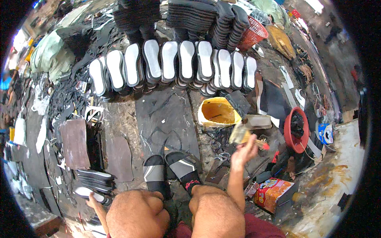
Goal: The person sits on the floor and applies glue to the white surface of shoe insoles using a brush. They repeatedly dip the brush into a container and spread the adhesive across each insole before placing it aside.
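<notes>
My left hand [92, 200], at the lower left, has its fingers on a white-topped shoe sole [84, 192] beside a stack of dark soles [95, 177]. On the right, my right hand [245, 154] is closed round the handle of a brush [238, 135], blurred by motion. The brush has a wide yellowish head, and a red end sticks out past my hand. Just beyond the brush stands a yellow tub [218, 112], smeared inside, with a dark flap at its right edge. Stacked soles with white tops [169, 59] form a curved row in front of me.
Tall stacks of black soles [190, 18] rise behind the row, next to a red basket [254, 33]. To the right are a red basin [303, 146] with dark stuff inside and an orange box [273, 194]. Brown sheets [73, 143] and scraps cover the floor at left.
</notes>
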A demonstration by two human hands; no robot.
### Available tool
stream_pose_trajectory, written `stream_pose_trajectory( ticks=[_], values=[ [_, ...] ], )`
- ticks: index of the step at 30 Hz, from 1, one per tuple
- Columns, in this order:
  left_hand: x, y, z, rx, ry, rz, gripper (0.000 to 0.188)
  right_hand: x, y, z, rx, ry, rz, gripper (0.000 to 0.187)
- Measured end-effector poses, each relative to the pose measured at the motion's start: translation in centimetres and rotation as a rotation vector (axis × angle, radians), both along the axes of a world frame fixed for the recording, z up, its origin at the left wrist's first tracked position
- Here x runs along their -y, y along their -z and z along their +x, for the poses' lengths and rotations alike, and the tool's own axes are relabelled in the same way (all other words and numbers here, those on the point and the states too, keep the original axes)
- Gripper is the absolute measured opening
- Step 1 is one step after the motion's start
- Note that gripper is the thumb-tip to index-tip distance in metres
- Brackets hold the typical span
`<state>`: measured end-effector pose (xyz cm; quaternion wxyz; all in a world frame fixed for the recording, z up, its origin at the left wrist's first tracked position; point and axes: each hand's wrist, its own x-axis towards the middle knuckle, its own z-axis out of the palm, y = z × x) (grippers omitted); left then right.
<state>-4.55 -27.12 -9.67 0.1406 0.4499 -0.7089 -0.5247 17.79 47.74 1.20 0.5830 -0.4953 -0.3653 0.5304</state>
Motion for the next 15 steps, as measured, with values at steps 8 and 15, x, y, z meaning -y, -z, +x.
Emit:
stream_pose_trajectory(
  ticks=[8, 15],
  values=[
    [-33.5, -14.2, -2.9, -0.225, 0.856, 0.169, 0.072, -8.1, -6.2, -6.0, 0.926, -0.693, 0.527, 0.033],
    [-45.5, -7.9, -10.8, 0.186, 0.993, 0.661, 0.085, -7.9, -2.5, -10.6, 1.401, -0.762, 0.523, 0.029]
  ],
)
